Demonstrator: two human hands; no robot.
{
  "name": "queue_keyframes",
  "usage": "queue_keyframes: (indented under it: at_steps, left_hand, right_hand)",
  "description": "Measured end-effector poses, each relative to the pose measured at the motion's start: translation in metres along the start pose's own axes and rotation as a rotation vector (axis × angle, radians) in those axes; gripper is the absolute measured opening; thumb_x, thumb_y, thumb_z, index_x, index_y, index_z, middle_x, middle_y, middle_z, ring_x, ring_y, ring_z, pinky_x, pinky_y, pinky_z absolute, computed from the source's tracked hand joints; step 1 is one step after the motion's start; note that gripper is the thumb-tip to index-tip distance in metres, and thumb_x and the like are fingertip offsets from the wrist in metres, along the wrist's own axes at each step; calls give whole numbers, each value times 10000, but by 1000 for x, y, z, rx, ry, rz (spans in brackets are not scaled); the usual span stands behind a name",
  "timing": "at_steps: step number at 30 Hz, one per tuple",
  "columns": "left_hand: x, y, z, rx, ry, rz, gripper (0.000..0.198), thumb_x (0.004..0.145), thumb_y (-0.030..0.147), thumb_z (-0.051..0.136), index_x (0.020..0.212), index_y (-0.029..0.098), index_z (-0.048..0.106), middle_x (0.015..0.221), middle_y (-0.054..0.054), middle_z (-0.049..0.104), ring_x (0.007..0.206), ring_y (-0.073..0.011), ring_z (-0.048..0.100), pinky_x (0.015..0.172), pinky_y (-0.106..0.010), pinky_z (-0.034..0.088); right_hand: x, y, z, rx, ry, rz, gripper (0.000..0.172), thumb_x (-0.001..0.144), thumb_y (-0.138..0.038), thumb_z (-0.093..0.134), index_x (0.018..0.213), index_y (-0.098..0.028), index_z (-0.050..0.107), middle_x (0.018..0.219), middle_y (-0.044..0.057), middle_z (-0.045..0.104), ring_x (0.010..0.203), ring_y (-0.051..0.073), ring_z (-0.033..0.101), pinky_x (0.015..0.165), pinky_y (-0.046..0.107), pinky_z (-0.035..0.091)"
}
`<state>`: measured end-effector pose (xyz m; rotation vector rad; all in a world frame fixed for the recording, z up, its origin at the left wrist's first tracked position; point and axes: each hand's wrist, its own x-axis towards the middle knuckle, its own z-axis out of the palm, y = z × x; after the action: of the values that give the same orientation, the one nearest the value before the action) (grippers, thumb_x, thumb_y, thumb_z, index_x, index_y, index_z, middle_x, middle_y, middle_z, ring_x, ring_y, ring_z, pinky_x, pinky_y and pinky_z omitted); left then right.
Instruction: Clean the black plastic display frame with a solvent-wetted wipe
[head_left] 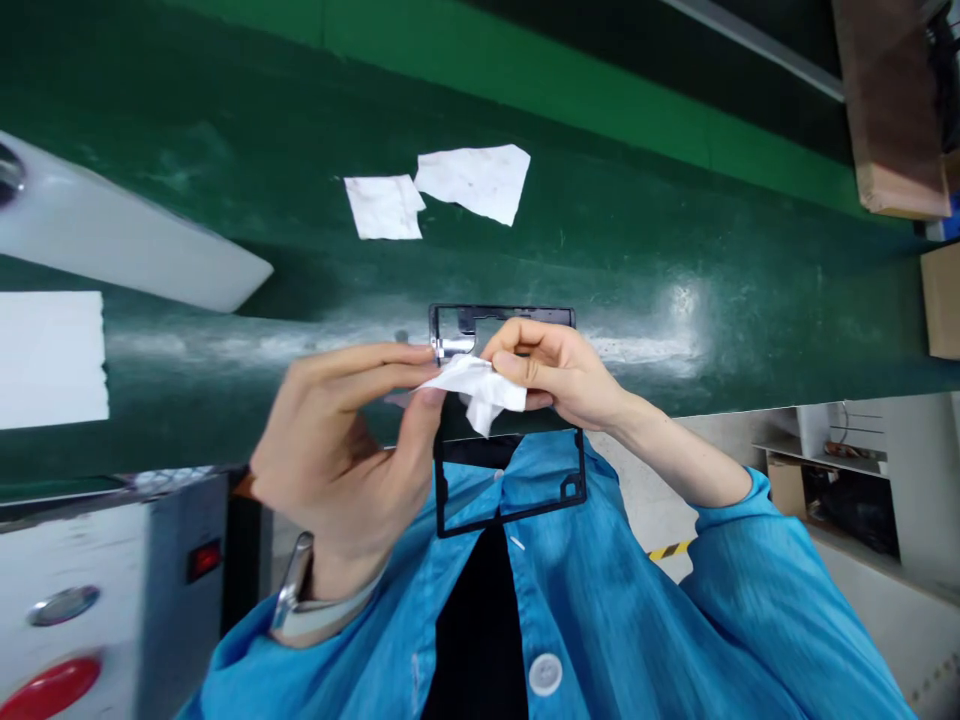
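A thin black rectangular frame (512, 516), open in the middle, is held at the table's near edge and overhangs it toward my blue jacket. My left hand (352, 440) is closed on the frame's left side, thumb below and fingers above. My right hand (559, 375) pinches a crumpled white wipe (480, 385) over the frame's middle. Part of the wipe touches my left thumb and hides the middle of the frame. Inside the frame's upper left corner shows a small shiny silver piece (454, 346).
Two white paper pieces, a small one (385, 208) and a larger one (476, 180), lie beyond the frame on the green table (750, 280). At left are a white sheet (49, 360) and a pale machine arm (135, 230). A wooden block (892, 110) sits far right.
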<state>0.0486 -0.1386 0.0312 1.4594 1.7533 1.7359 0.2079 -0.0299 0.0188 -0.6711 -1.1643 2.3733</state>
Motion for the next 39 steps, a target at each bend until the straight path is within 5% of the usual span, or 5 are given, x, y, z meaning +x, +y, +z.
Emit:
queue_keyframes:
  at_steps: [9, 16, 23, 33, 39]
  left_hand:
    - [19, 12, -4, -19, 133, -266, 189, 928, 379, 825, 963, 199, 781, 870, 38, 719, 730, -4, 639, 677, -145, 472]
    - [24, 16, -17, -42, 2, -389, 272, 868, 488, 875, 906, 225, 815, 632, 76, 636, 495, 4, 449, 466, -151, 312]
    - [19, -4, -24, -112, -15, -469, 492, 884, 646, 821, 840, 159, 768, 703, 34, 652, 625, -14, 504, 523, -137, 326]
    - [-5, -30, -19, -318, -222, -719, 479, 965, 537, 751, 1258, 166, 679, 1077, -37, 739, 872, -103, 686, 761, -244, 649]
    - [6, -20, -34, -376, -331, -621, 394, 900, 487, 854, 1091, 160, 745, 922, -4, 740, 720, -70, 644, 603, -175, 549]
  right_hand:
    - [-23, -8, 11, -495, 79, -217, 266, 1060, -419, 688, 1085, -159, 739, 1100, 43, 705, 958, 90, 657, 846, 218, 550]
    - [-15, -8, 29, -521, 134, -284, 504, 889, -653, 864, 948, -167, 741, 930, -3, 660, 785, 79, 511, 667, 229, 395]
    - [-11, -4, 23, -278, 77, -168, 554, 906, -683, 834, 875, -169, 628, 736, -58, 508, 655, 60, 411, 593, 227, 309]
    - [-7, -6, 22, -102, 81, 4, 602, 783, -675, 934, 925, -180, 621, 751, -69, 536, 658, 55, 430, 585, 196, 354]
    - [-14, -14, 17, -323, 24, -241, 368, 926, -493, 862, 1012, -164, 720, 937, 6, 708, 862, 100, 624, 772, 225, 513]
